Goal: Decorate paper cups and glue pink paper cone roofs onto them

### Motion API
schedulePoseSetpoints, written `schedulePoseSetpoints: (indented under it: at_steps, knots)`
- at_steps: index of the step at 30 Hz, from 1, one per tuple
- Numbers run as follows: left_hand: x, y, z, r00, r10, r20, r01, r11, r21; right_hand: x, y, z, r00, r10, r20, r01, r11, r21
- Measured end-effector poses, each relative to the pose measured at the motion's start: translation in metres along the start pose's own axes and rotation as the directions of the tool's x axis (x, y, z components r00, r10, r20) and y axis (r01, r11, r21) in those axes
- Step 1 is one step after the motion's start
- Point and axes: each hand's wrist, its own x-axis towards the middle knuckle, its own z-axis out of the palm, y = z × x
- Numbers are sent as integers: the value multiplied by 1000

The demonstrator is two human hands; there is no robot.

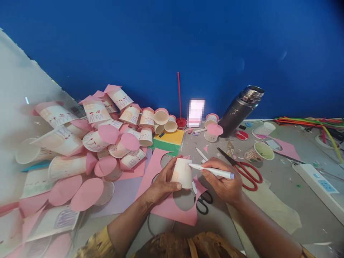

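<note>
In the middle of the view, my left hand grips a white paper cup turned upside down, with the thumb across its lower side. A faint orange patch shows on the cup's left side. My right hand is closed around a white marker pen with a blue-violet end. The pen's tip is at the cup's upper right side; whether it touches is too small to tell. Beneath my hands lies a pink paper sheet with round holes cut out. Black-handled scissors lie partly hidden under the paper.
A heap of decorated cups with pink paper tops fills the left side. Red-handled scissors lie to the right, near a patterned cup. A dark flask leans by the blue wall. A power strip runs along the right.
</note>
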Motion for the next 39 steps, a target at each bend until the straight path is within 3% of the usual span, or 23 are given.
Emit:
schedulePoseSetpoints:
  at_steps: [21,39]
  knots:
    - [-2,6,1,996,-21,88,30,993,-110,-4,6,-4,998,61,-3,-61,998,-3]
    - [-2,3,-1,994,-1,110,15,992,-128,-2,-2,-6,999,17,44,-17,1000,10]
